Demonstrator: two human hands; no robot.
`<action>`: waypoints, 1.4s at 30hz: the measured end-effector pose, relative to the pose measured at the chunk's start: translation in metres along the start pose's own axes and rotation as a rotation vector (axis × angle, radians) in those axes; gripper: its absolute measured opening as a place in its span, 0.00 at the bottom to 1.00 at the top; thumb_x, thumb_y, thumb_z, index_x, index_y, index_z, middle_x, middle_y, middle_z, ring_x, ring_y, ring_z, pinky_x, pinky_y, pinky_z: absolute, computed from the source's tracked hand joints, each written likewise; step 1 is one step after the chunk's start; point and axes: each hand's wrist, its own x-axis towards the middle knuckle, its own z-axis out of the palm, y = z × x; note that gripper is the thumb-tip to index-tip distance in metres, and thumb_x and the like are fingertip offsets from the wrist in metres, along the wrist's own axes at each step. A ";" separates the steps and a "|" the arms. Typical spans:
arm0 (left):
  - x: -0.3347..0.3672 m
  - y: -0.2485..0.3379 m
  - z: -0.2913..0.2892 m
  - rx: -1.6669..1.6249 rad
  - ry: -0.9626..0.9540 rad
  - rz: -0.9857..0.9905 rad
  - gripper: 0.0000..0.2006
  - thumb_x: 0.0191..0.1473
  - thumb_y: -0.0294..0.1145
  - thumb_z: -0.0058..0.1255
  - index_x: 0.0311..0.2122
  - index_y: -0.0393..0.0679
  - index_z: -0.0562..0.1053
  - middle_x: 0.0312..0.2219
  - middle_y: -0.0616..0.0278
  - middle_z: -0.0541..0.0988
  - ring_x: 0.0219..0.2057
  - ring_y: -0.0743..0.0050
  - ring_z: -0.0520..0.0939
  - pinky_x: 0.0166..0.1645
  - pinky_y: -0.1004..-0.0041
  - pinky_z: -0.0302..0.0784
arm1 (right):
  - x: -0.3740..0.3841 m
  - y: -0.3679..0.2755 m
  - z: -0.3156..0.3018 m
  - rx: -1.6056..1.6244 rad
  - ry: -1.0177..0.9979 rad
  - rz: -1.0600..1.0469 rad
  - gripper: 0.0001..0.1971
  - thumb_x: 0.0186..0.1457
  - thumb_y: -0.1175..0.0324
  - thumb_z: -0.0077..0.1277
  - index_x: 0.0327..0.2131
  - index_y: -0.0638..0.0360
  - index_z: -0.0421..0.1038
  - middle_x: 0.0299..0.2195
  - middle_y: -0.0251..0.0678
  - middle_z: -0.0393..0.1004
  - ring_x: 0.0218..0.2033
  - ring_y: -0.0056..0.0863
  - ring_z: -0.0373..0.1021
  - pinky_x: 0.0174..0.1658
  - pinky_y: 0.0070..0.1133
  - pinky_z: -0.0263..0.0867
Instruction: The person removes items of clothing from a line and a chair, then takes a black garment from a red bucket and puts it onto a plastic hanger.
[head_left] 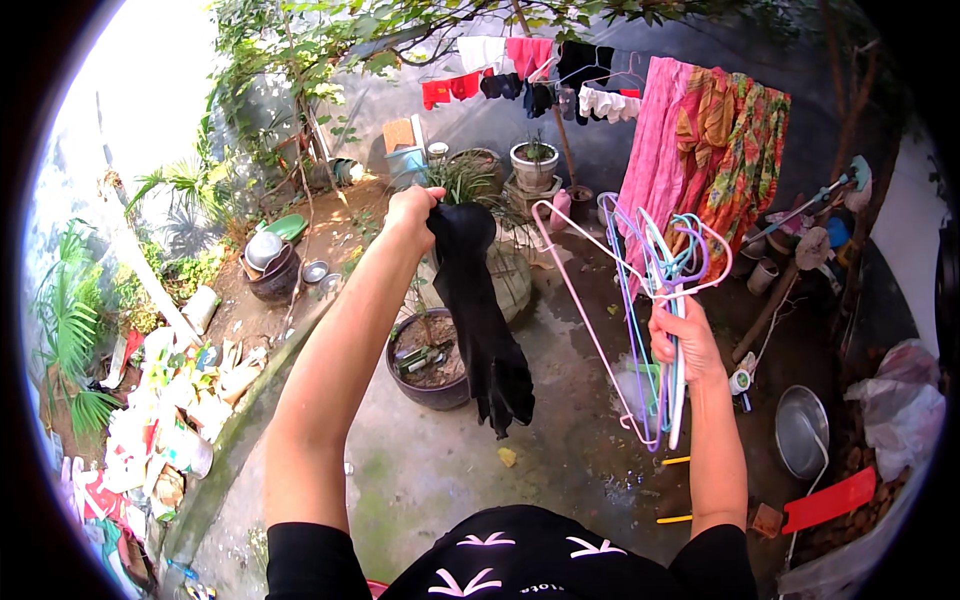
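Note:
My left hand point(412, 215) is raised at the centre, its fingers closed on the top of a black garment point(478, 310). The cloth hangs down long and narrow, its exact kind unclear. To the right, my right hand point(688, 340) grips a bunch of several clothes hangers point(655, 265) in pink, purple, white and light blue. One pink hanger sticks out to the left of the bunch. The hangers and the black garment are apart. Behind the hangers, long pink and patterned cloths point(700, 150) hang from the line.
Small laundry point(508, 60) hangs along the back wall. Below my left hand stands a round planter point(430, 385); a white flowerpot point(534, 168) is farther back. Litter point(170, 430) lies beyond a low kerb at left. At right are a metal basin point(802, 432) and a red dustpan-like piece point(830, 500).

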 end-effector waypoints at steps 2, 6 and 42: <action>0.002 0.003 0.005 -0.145 0.091 -0.029 0.11 0.45 0.17 0.33 0.29 0.39 0.71 0.30 0.56 0.70 0.29 0.65 0.70 0.33 0.68 0.68 | -0.011 -0.008 -0.002 0.056 -0.036 0.006 0.09 0.51 0.73 0.49 0.36 0.58 0.61 0.18 0.32 0.63 0.09 0.12 0.56 0.11 0.12 0.48; 0.024 0.001 0.011 -0.095 0.057 0.003 0.08 0.41 0.16 0.39 0.28 0.37 0.70 0.24 0.61 0.69 0.23 0.71 0.65 0.27 0.75 0.59 | -0.029 -0.013 -0.003 0.077 -0.078 -0.006 0.11 0.51 0.73 0.50 0.38 0.59 0.62 0.17 0.32 0.62 0.08 0.12 0.54 0.11 0.12 0.46; -0.020 -0.028 0.006 -0.360 -0.393 0.040 0.09 0.55 0.35 0.44 0.31 0.40 0.68 0.22 0.59 0.75 0.24 0.64 0.78 0.32 0.67 0.77 | -0.027 0.007 0.018 0.095 -0.153 0.010 0.10 0.49 0.72 0.53 0.32 0.63 0.62 0.17 0.34 0.65 0.07 0.12 0.51 0.09 0.12 0.44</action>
